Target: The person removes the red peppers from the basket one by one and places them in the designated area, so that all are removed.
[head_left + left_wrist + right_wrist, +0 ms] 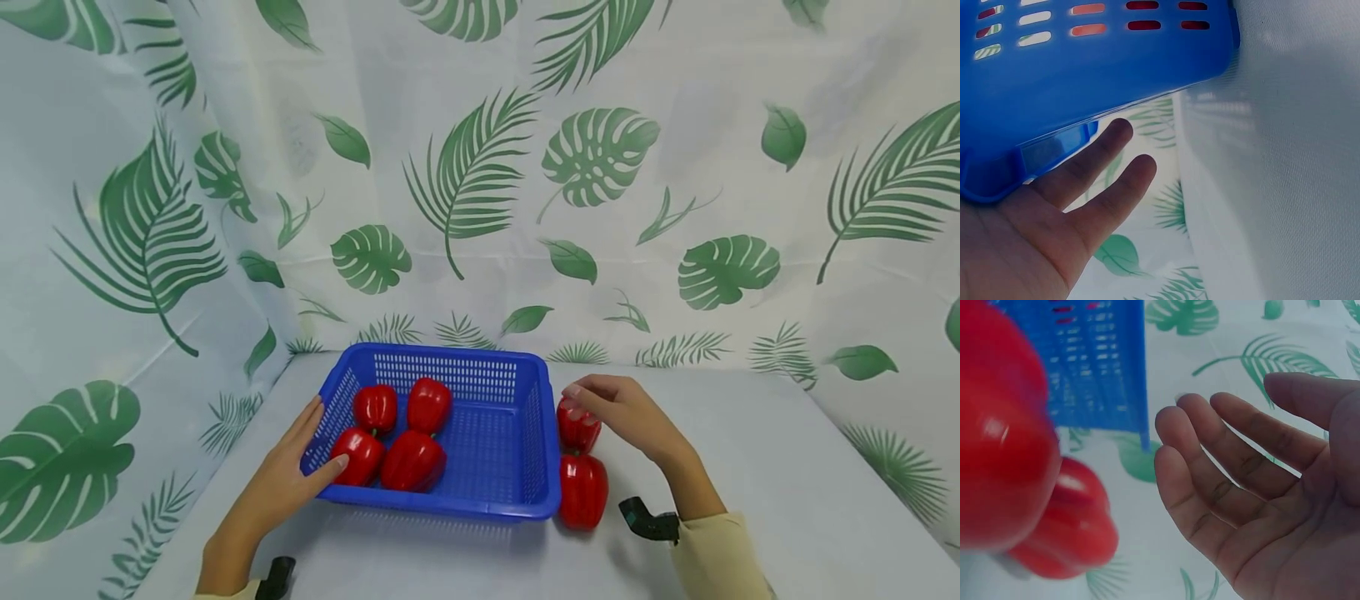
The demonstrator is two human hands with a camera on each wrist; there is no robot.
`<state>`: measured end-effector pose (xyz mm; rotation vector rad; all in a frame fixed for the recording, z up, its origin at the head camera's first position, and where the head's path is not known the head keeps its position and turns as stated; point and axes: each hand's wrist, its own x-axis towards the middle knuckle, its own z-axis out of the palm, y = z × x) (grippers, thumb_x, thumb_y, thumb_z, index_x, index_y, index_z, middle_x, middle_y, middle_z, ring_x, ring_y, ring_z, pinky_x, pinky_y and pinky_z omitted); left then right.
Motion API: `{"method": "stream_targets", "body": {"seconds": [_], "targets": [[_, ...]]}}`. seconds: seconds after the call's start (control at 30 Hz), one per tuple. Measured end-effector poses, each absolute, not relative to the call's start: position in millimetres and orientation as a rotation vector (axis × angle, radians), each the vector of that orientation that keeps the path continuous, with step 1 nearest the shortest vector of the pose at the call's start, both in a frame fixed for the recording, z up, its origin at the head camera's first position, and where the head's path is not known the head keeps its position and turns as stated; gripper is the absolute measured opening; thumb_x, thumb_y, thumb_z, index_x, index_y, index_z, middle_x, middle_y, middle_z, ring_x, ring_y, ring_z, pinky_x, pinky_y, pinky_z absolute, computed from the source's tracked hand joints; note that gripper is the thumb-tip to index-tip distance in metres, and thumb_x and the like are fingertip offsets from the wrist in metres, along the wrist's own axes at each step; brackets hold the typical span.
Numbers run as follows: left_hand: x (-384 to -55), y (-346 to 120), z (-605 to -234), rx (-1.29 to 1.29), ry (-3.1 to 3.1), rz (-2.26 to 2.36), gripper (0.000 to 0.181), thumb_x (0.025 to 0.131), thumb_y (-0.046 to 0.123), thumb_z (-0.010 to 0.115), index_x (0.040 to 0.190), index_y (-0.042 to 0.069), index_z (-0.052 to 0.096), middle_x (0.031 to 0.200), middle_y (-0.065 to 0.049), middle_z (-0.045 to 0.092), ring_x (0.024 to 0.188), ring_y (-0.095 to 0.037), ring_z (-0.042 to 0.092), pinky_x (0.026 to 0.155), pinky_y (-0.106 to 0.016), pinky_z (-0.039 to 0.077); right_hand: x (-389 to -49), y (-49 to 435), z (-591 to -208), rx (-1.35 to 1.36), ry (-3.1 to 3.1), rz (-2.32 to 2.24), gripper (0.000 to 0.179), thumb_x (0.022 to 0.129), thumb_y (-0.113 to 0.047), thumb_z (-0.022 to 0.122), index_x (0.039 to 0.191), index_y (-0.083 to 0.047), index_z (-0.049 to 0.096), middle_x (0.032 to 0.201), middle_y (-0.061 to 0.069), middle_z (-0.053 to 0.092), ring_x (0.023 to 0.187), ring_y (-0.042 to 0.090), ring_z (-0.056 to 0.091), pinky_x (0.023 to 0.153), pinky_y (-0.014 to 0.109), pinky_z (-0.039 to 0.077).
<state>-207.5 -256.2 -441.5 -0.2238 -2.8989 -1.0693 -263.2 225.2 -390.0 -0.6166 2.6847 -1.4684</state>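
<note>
A blue perforated plastic basket [480, 450] holds several red bell peppers [413, 461] in its left half. My left hand [288, 471] holds the basket's left side, thumb over the rim and the other fingers along the outside. In the left wrist view two fingers of the left hand [1094, 181] extend straight beside the basket wall [1116, 69]. To the right of the basket, my right hand [622, 408] hovers at a far red bell pepper [578, 425], fingers loosely bent. A nearer bell pepper [583, 492] lies in front of it. The right wrist view shows nothing in the right palm [1297, 550].
The basket stands on a white-covered table [750, 450]. A white curtain [480, 317] with green leaf prints surrounds the table at the back and sides. Small black devices are strapped at both wrists, with the right one [648, 521] close to the nearer pepper.
</note>
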Motion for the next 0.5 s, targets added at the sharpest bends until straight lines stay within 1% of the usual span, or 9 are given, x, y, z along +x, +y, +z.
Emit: {"method": "stream_targets", "body": {"seconds": [0.1, 0.27, 0.37, 0.5], "targets": [[-207.2, -256.9, -442.0, -0.222, -2.903, -1.06, 0.105, 0.097, 0.057, 0.069, 0.169, -0.002, 0.02, 0.176, -0.025, 0.014, 0.156, -0.056, 0.018, 0.106, -0.077, 0.038, -266.4, 217.6, -387.9, -0.61, 2.669, -1.497, 0.036, 0.109, -0.028, 0.063, 0.13, 0.0, 0.073, 0.114, 0.014, 0.077, 0.104, 0.032, 0.073, 0.091, 0.046, 0.062], [-207.0, -257.8, -442.2, -0.23, -2.888, -1.052, 0.105, 0.096, 0.057, 0.069, 0.169, -0.002, 0.021, 0.176, -0.025, 0.015, 0.156, -0.057, 0.02, 0.106, -0.077, 0.039, -273.6, 208.1, -383.6, -0.606, 2.623, -1.551, 0.04, 0.11, -0.029, 0.062, 0.134, 0.002, 0.07, 0.119, 0.017, 0.076, 0.108, 0.04, 0.073, 0.096, 0.054, 0.061], [-207.4, -257.5, -442.7, -0.229, -2.884, -1.052, 0.105, 0.096, 0.056, 0.069, 0.169, -0.002, 0.021, 0.176, -0.025, 0.015, 0.156, -0.057, 0.02, 0.106, -0.077, 0.038, -277.3, 203.3, -378.5, -0.595, 2.599, -1.586, 0.042, 0.11, -0.029, 0.062, 0.134, 0.005, 0.068, 0.122, 0.02, 0.074, 0.107, 0.039, 0.074, 0.096, 0.059, 0.06], [-208.1, -256.2, -444.1, -0.223, -2.89, -1.051, 0.105, 0.096, 0.057, 0.069, 0.169, -0.002, 0.021, 0.176, -0.025, 0.015, 0.156, -0.056, 0.019, 0.106, -0.077, 0.038, -281.6, 196.2, -370.3, -0.609, 2.591, -1.612, 0.041, 0.11, -0.027, 0.062, 0.135, 0.005, 0.067, 0.125, 0.024, 0.072, 0.109, 0.039, 0.074, 0.095, 0.059, 0.06]]}}
